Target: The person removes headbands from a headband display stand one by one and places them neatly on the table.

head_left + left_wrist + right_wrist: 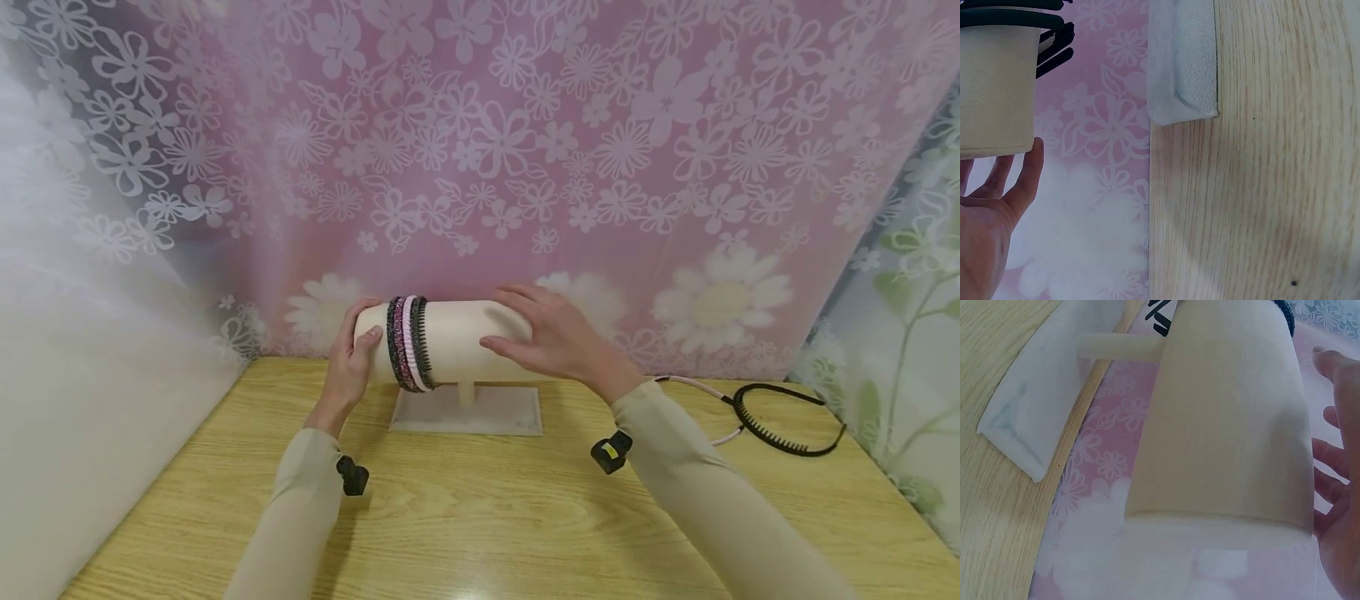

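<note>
A cream cylindrical headband stand lies crosswise on a short post above a flat pale base. Several headbands, dark, glittery pink, pale pink and toothed black, sit side by side round its left part. My left hand grips the stand's left end, thumb in front; the left wrist view shows fingers at that end. At the right end, my right hand has its fingers spread over the top. In the right wrist view its thumb stands away from the cylinder; whether the fingertips touch cannot be told.
On the right of the wooden table lie a toothed black headband and a pink headband, partly behind the right forearm. A pink flowered curtain hangs close behind the stand.
</note>
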### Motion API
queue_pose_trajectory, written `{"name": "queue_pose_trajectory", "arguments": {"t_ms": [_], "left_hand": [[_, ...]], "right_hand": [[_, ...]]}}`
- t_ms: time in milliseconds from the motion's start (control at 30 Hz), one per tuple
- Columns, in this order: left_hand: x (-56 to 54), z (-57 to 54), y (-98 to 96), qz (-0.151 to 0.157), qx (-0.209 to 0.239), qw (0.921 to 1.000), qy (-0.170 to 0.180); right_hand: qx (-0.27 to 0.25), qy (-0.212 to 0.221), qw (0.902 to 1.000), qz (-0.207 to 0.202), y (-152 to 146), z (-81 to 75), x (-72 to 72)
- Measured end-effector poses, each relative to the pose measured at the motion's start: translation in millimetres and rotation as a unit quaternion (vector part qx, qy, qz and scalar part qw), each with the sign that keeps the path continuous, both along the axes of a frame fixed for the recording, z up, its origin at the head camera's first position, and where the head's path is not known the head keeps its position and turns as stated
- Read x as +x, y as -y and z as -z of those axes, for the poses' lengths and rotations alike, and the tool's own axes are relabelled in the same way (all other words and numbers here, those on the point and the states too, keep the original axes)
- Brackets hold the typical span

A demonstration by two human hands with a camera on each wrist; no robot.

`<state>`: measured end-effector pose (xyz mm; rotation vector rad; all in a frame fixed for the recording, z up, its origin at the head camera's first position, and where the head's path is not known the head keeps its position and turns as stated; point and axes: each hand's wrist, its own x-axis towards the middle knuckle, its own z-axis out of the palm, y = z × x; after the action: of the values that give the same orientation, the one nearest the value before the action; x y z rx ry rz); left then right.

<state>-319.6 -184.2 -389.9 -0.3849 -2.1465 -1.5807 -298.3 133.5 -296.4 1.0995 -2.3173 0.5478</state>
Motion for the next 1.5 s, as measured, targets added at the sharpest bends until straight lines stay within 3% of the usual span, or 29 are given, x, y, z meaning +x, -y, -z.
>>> {"name": "queue_pose_trajectory", "arguments": {"t_ms": [200, 500, 733, 967, 1100, 1333, 1500], "left_hand": [[1.8, -1.2, -0.3, -0.002, -0.001, 1.0000, 0.001], [13.6, -13.5, -5.1, 0.002, -0.001, 0.9998, 0.018], [4.7, -3.4, -1.3, -0.001, -0.003, 1.0000, 0.003], [29.4, -30.0, -9.8, 0.007, -0.007, 0.9999, 0.011], [31.0, -31.6, -10.1, 0.006, -0.009, 0.9999, 0.009], [29.0, -30.5, -9.6, 0.002, -0.016, 0.9998, 0.010], [12.4, -14.6, -3.6, 0.002, -0.010, 0.9999, 0.008]], "right_hand": [[0.023, 0.024, 0.9994, 0.004, 13, -3.1, -4.3], [0.062, 0.052, 0.9966, -0.015, 37, -9.2, -17.3], [0.090, 0.077, 0.9929, -0.012, 50, -11.6, -22.4], [0.101, 0.091, 0.9906, -0.013, 62, -14.2, -25.5], [0.114, 0.105, 0.9879, -0.003, 69, -16.1, -24.7], [0.143, 0.115, 0.9828, 0.021, 75, -16.7, -25.1], [0.155, 0.120, 0.9800, 0.038, 78, -16.3, -25.1]]}}
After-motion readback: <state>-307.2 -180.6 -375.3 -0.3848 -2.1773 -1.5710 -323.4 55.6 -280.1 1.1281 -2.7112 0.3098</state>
